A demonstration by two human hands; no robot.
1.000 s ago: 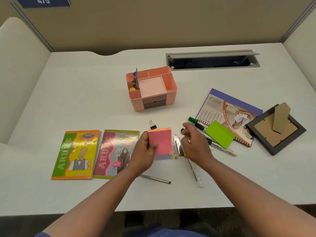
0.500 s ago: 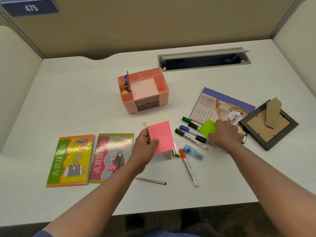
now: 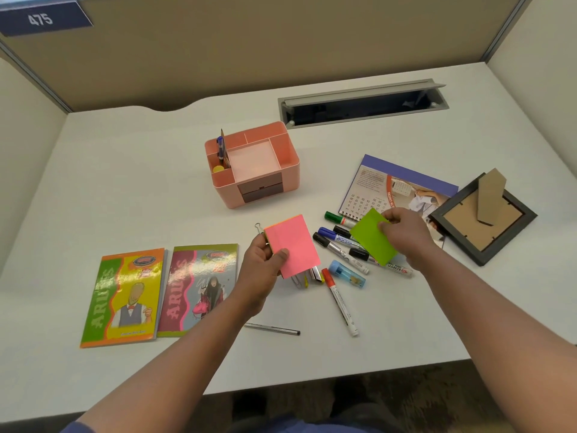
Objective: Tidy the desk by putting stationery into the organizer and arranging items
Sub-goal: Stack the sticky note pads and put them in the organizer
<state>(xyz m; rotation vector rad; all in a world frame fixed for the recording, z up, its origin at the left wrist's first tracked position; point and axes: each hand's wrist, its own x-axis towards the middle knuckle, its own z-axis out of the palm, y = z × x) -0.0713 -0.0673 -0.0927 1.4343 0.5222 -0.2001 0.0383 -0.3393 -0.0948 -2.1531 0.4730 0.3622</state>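
Above the desk (image 3: 140,182), in front of the pink organizer (image 3: 253,165), the left hand (image 3: 260,270) pinches a pink pad (image 3: 295,245) while the right hand (image 3: 406,234) pinches a green pad (image 3: 371,237) over the markers (image 3: 338,248).

You sit at a white bench (image 3: 131,182) boxed by tan partition walls (image 3: 281,42). Blue plate (image 3: 43,18) reads 475, upper left. Grey cable slot (image 3: 362,103) open at the back. Dark carpet (image 3: 406,407) below.

An office cubicle: beige partition walls (image 3: 281,42) (numbered plate (image 3: 40,18)) enclose a white desk (image 3: 125,182) with cable tray (image 3: 362,103).
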